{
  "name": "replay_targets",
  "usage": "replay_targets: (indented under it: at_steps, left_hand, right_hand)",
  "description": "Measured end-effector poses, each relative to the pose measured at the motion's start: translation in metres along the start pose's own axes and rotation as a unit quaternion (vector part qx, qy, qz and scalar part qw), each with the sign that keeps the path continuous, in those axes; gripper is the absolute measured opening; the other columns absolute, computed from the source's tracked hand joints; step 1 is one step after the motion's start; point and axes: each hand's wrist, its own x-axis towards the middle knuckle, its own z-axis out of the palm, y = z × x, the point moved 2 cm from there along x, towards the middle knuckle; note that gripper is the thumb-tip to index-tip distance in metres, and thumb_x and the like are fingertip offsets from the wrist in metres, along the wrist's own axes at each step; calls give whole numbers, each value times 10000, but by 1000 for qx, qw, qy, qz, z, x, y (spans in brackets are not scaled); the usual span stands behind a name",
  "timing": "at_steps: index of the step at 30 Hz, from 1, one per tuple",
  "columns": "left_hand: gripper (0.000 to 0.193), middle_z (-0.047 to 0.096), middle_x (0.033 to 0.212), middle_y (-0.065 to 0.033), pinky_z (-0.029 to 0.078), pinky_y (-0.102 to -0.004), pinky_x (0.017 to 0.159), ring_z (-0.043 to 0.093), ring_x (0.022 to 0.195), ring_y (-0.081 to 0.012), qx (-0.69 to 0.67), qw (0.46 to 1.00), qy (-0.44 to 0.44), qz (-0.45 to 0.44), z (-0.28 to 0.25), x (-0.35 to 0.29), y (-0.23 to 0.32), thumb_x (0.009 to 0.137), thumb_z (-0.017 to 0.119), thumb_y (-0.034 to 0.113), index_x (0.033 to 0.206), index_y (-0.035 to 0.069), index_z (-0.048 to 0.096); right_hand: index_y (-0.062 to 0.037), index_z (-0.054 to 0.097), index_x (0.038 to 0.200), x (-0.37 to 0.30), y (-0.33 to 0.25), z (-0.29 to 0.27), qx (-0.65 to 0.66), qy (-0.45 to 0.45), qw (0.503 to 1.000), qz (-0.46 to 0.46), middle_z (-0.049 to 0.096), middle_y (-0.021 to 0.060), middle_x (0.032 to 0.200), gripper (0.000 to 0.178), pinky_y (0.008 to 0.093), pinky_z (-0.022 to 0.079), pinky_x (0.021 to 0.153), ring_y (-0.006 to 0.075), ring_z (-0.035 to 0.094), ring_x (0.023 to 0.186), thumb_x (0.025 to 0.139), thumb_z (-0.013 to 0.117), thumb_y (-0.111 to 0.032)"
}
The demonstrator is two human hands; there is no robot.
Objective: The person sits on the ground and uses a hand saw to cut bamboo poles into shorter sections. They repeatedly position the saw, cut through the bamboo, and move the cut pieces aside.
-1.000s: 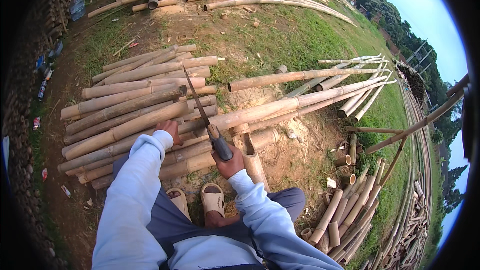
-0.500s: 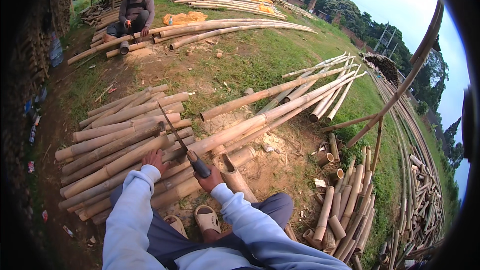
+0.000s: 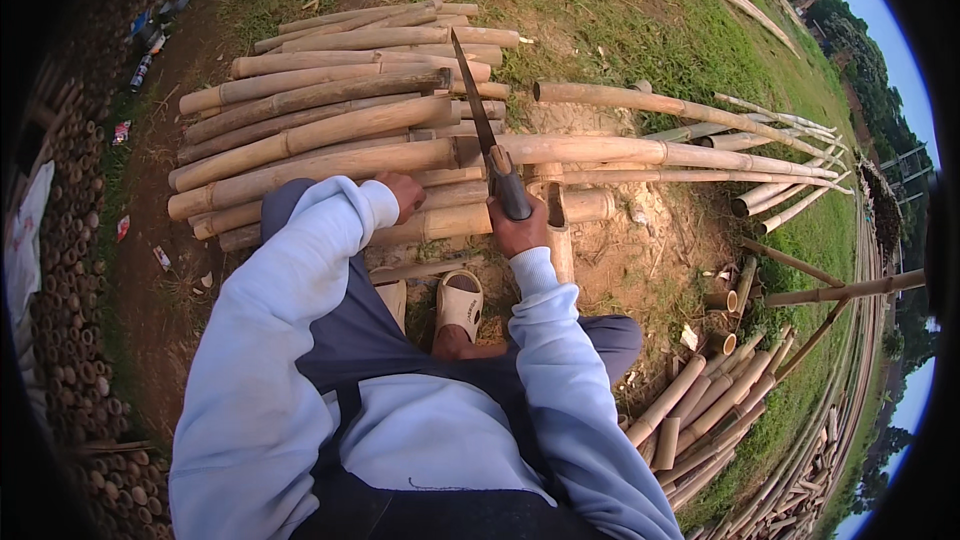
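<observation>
My right hand (image 3: 520, 230) is closed around the dark handle of a handsaw (image 3: 478, 100). Its long, narrow blade points away from me and slightly left. The blade stands at the left end of a long bamboo pole (image 3: 600, 150), beside the right end of a cut bamboo piece (image 3: 340, 170). My left hand (image 3: 403, 197) is against the near side of that piece, its fingers curled and partly hidden. Under both lie several more bamboo pieces (image 3: 310, 100) side by side. Just right of the saw handle, an upright-tilted bamboo stub (image 3: 556, 205) shows its open, notched end.
Short bamboo offcuts (image 3: 695, 405) are heaped at the lower right, near a slanting pole frame (image 3: 850, 290). Longer poles (image 3: 790, 135) lie on the grass to the right. A stack of bamboo ends (image 3: 85, 340) lines the left side. My sandalled feet (image 3: 458, 305) are below the pieces.
My view has tilted downward, and the seated person is out of it. My left hand has gone from fingers spread on the bamboo to curled fingers. The saw stays in my right hand.
</observation>
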Motion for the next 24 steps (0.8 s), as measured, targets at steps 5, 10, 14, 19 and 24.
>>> replay_targets:
  at_steps: [5, 10, 14, 19, 24]
  left_hand:
    - [551, 636, 1172, -152, 483, -454, 982, 604, 1133, -347, -58, 950, 302, -53, -33, 17, -15, 795, 747, 378, 1253, 112, 590]
    - [779, 616, 1253, -189, 484, -433, 1006, 587, 1194, -333, -20, 954, 267, -132, -16, 52, -42, 708, 811, 526, 1298, 83, 561]
    - [679, 709, 1115, -212, 533, -467, 950, 673, 1075, -373, -86, 980, 106, -146, -37, 50, -26, 722, 794, 473, 1237, 58, 643]
    - [629, 727, 1060, -224, 542, -473, 935, 691, 1035, -394, -85, 980, 111, -139, -37, 53, -27, 739, 764, 447, 1237, 72, 675]
    - [605, 722, 1106, -216, 506, -483, 983, 683, 1076, -381, -85, 982, 110, -128, -41, 56, -36, 748, 749, 422, 1248, 93, 668]
  right_hand:
    - [28, 701, 1001, 2, 1, -2, 26, -7, 1000, -5, 702, 158, 794, 269, 366, 519, 715, 200, 663, 726, 849, 761, -186]
    - [36, 697, 1030, -6, 0, 2, 39, -6, 999, -16, 713, 132, 821, 256, 350, 518, 725, 158, 651, 757, 868, 752, -154]
    - [33, 703, 1071, -13, 1, 1, 48, -12, 999, 18, 719, 115, 852, 243, 319, 522, 757, 127, 651, 798, 890, 739, -125]
    - [24, 691, 1050, -15, 6, 2, 48, 2, 999, 5, 694, 79, 830, 202, 301, 509, 729, 115, 618, 770, 901, 730, -107]
    - [33, 675, 1075, -92, -16, -21, 47, 70, 996, -9, 699, 89, 849, 217, 296, 509, 715, 113, 619, 774, 894, 728, -73]
